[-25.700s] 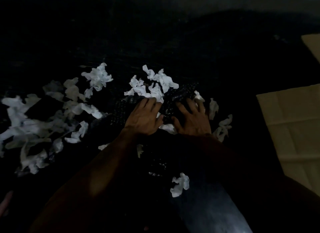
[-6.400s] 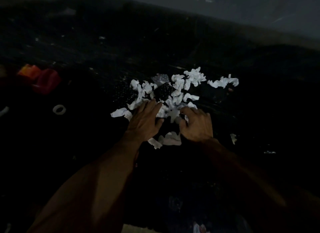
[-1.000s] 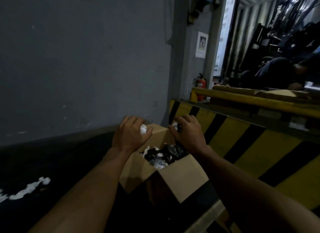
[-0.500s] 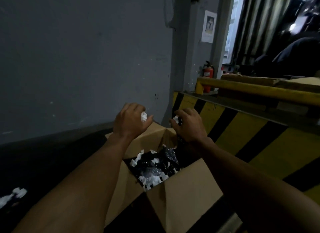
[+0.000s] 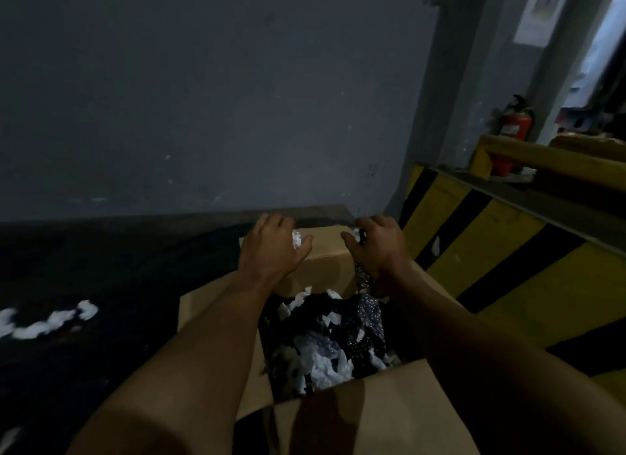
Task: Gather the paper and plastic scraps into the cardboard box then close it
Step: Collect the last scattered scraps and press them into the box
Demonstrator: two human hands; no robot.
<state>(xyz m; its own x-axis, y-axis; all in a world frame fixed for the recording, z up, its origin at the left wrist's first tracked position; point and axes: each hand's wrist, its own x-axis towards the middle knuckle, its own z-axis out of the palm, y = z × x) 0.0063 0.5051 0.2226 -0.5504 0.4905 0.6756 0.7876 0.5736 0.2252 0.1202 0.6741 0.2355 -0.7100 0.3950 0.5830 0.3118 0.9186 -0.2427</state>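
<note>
One cardboard box [image 5: 327,271], opening facing up.

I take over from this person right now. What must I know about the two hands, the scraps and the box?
Left hand: over the open cardboard box, holds a white paper scrap.
Right hand: also over the box, holds a white bit and a dark plastic strip that hangs down into it.
Done: many paper and plastic scraps lie in the box.
Left: drop both handfuls, fetch the white scraps on the dark surface at the left, close the flaps.
</note>
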